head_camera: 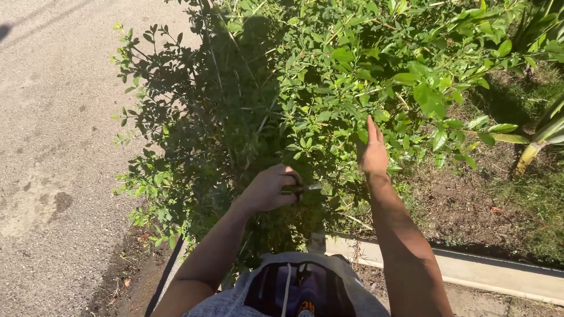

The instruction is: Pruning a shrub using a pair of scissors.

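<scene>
Two Hands at a Leafy Shrub

Two bare hands work in the green shrub (282, 88) filling the centre and upper frame. Left hand (267, 189), lower centre: fingers curled tight around the handles of small pruning shears (302, 189), whose short blades point right into shaded foliage. Right hand (372, 149), right of centre: fingers straight and together, palm flat against the leaves, gripping nothing. Grey pavement (53, 147) occupies the left side. A pale concrete curb (470, 270) runs along the lower right, bordering bare soil (464, 199).
</scene>
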